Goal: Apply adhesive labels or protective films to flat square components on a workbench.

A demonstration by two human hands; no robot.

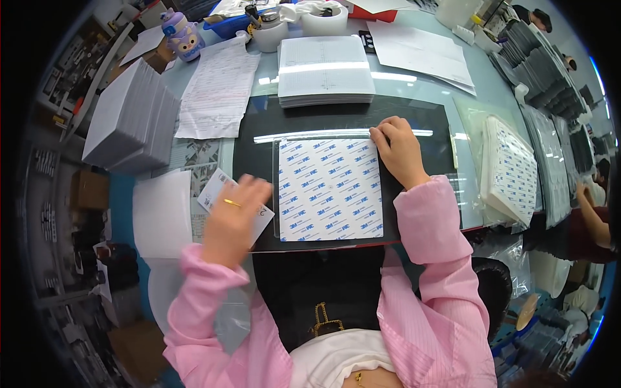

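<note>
A square white sheet with a repeated blue print [330, 187], looking like adhesive backing paper, lies on the black mat [420, 116] before me. At its upper right corner is my right hand [401, 149], fingers curled together and closed on the sheet's edge. My left hand [236, 216], blurred by motion, is left of the sheet with its fingers stretched out and nothing visible in them. Under and beside that hand lies a small white printed card [217, 187]. A clear edge shows along the sheet's left side.
A tall stack of white sheets [123, 116] stands left; another printed stack [326, 64] sits beyond the mat. Handwritten paper [217, 90] lies between them. Bagged blue-printed sheets [511, 168] are at right. A purple bottle [181, 35] stands far left. Another person [598, 213] is at far right.
</note>
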